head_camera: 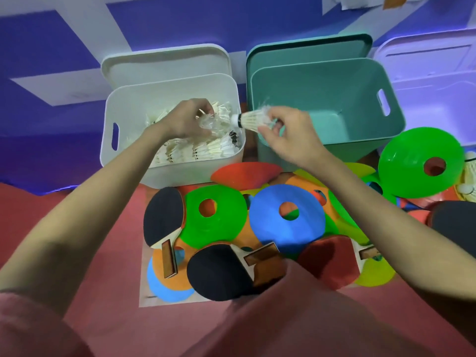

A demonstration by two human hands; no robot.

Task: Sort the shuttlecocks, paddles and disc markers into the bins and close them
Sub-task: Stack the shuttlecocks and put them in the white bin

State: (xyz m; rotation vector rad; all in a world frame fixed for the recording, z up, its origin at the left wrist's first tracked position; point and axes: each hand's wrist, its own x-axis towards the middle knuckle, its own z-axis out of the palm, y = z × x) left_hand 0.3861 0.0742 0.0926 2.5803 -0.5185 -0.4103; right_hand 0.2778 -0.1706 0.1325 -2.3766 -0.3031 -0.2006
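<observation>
My right hand (286,135) pinches a white feather shuttlecock (251,120) by its skirt, cork pointing left, over the gap between the white bin (123,104) and the teal bin (360,81). My left hand (188,119) is inside the white bin, fingers curled on a shuttlecock (206,123) above the pile of several shuttlecocks (206,148). Inside the teal bin I see nothing. In front lie disc markers, among them a blue one (270,222) and a green one (219,225), with paddles: a black one (162,217), another black one (219,274) and a red one (332,264).
Each bin's lid leans behind it: white (164,60), teal (309,48). A lilac bin (438,81) stands at the right. A large green disc (409,163) is tilted up near it, with a few shuttlecocks (466,189) at the right edge. The floor is red.
</observation>
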